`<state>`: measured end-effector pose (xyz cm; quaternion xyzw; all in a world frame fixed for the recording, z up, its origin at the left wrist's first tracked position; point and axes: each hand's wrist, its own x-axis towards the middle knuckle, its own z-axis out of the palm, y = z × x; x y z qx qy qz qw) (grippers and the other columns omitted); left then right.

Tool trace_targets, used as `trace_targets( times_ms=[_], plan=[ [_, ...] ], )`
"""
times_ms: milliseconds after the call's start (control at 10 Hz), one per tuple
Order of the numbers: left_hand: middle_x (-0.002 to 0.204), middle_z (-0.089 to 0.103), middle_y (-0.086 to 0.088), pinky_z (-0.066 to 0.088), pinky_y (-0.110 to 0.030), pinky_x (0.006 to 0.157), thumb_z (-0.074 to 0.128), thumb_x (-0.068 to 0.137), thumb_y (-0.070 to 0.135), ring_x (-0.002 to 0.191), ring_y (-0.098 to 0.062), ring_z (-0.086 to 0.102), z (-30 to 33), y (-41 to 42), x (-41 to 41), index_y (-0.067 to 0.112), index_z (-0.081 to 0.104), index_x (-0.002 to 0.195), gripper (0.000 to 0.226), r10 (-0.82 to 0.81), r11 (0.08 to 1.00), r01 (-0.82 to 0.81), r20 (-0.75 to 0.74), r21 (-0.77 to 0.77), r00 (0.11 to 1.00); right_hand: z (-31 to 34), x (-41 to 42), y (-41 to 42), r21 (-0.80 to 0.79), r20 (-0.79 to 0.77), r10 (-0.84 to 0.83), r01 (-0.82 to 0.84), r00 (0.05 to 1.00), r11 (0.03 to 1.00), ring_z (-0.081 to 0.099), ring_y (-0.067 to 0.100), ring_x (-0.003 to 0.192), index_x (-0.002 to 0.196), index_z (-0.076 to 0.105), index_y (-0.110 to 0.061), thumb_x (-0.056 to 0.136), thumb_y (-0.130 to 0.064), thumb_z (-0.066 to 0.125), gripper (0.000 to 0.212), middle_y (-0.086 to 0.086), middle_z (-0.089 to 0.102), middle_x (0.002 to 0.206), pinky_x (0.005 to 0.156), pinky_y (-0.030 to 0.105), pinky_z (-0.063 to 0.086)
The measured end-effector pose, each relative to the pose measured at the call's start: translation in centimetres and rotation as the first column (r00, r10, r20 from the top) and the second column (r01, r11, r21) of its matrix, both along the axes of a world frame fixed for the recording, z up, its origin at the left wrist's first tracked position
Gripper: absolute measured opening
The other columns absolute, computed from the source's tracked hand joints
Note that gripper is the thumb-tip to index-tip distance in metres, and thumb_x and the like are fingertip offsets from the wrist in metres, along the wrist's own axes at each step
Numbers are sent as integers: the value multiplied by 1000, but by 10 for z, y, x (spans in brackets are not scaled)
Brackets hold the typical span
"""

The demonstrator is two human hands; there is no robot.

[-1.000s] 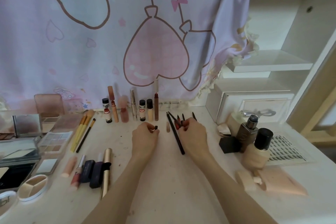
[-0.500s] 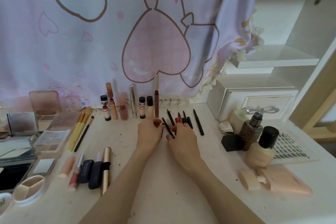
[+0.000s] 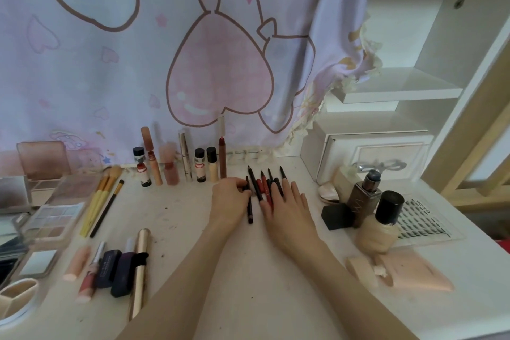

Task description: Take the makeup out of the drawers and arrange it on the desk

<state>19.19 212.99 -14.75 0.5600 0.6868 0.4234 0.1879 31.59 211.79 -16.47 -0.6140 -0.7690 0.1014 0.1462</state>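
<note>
On the table (image 3: 248,270), most makeup already lies sorted in rows, and only the pencils (image 3: 263,188) seem left to straighten: the left hand (image 3: 230,197) pinches the leftmost one with curled fingers while the right hand (image 3: 287,207) rests flat, fingers straight, across the others.

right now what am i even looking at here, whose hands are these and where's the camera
The camera sits on a person's head, looking forward and down, so both arms reach in from the bottom edge. No robot here, just bare hands. On the desk lie palettes, brushes, small bottles and a foundation bottle. In the middle is a row of pencils. The left hand pinches one dark pencil; the right hand lies flat with straight fingers on the others.
</note>
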Motion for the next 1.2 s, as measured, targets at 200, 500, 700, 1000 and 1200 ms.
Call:
trace_targets(
  times_ms=[200,500,700,1000,1200],
  plan=[
    [98,69,-9,32,-7,65,58,85,5,76,-8,53,-2,7,10,3,70,100,19,12,1000,-12,-3,-14,1000,-3,3,6,-47,7,13,-13,1000,999,-2,22,145,150,11,-15,101,-36,18,53,6,4,158,116,37,-1],
    [99,70,-10,41,-18,75,59,85,5,92,-19,63,0,11,19,3,70,99,19,58,998,-58,17,-34,998,1,8,16,-74,41,3,0,999,997,-1,21,145,149,11,-12,101,-37,18,54,8,5,158,116,37,-1],
    [97,69,-14,43,-23,75,60,85,6,87,-21,62,1,13,24,0,69,99,18,42,998,-40,38,-40,998,8,12,18,-138,50,13,-6,999,990,-4,22,145,149,8,-10,101,-36,17,55,9,1,158,117,37,-1],
    [113,63,-16,42,-30,88,50,89,6,106,-27,56,0,7,18,0,59,116,29,-10,999,5,-94,-53,995,10,14,14,-123,13,19,-17,1000,992,-3,23,145,149,7,-12,102,-33,17,53,9,1,158,117,38,0],
    [138,44,-6,26,-31,105,40,95,17,128,-22,34,-17,-22,1,11,40,135,41,-45,997,15,-401,-77,915,0,13,-3,-57,-28,6,-8,1000,998,-7,21,145,150,4,-14,101,-36,18,55,6,-3,158,117,37,-3]
  ],
)
